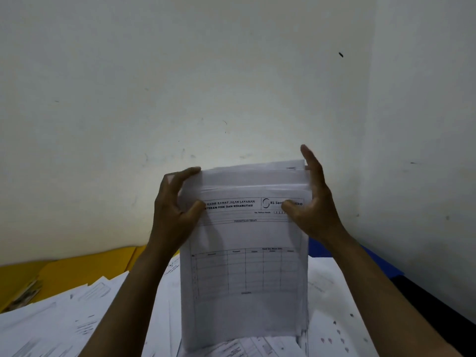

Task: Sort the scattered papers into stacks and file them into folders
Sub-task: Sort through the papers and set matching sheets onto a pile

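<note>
A stack of white printed forms (244,269) stands upright on its bottom edge in the middle of the view, its front sheet showing a header and a table. My left hand (172,210) clasps the stack's upper left edge, thumb on the front. My right hand (314,202) grips the upper right edge, thumb across the header and fingers stretched up behind. The sheets' top edges are uneven. Loose papers (64,318) lie scattered underneath. Yellow folders (77,269) lie at the left, and a blue folder (378,261) shows at the right behind my right forearm.
A pale wall (231,86) rises close behind the papers, with a corner at the right. A dark surface (438,310) runs along the lower right edge. More printed sheets (340,318) cover the area right of the stack.
</note>
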